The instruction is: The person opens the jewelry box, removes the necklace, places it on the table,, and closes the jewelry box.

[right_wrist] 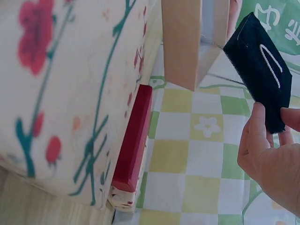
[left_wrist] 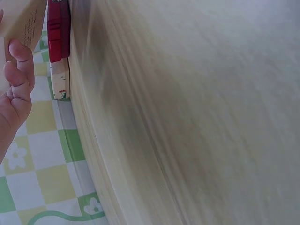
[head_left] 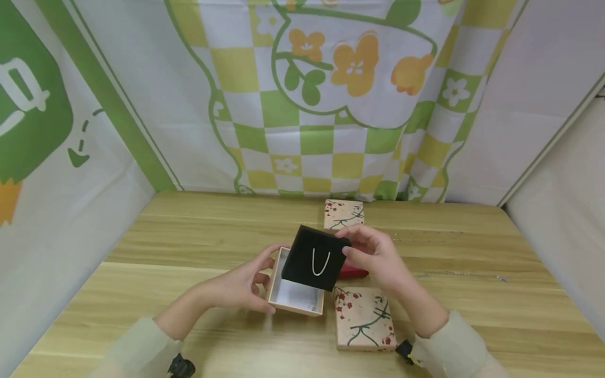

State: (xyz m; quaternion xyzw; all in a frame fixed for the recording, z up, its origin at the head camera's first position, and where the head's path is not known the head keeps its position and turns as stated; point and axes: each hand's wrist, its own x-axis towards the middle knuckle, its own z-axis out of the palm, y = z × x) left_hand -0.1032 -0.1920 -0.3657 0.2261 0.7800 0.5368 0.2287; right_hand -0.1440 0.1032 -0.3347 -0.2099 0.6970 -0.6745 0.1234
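Observation:
My left hand [head_left: 250, 286] grips the side of a small open cardboard box [head_left: 296, 311] with a pale inside. Above it, my right hand [head_left: 375, 257] pinches the corner of a square black jewelry pad [head_left: 300, 270], held tilted over the box. A silver necklace chain [head_left: 319, 273] makes a U across the pad's face. From the right wrist, thin strands show between the pad [right_wrist: 258, 70] and the box [right_wrist: 182, 42]. In the left wrist view, curled fingers [left_wrist: 22, 70] of the left hand lie against the box, which has small print on it.
A flower-printed box lid [head_left: 364, 320] lies near my right forearm. Behind the pad sits a red box [head_left: 353, 270], and farther back another flower-printed box [head_left: 344, 212]. Thin chains [head_left: 463, 274] lie on the wooden table [head_left: 189, 231] at the right. A checkered cloth [head_left: 316, 136] hangs behind.

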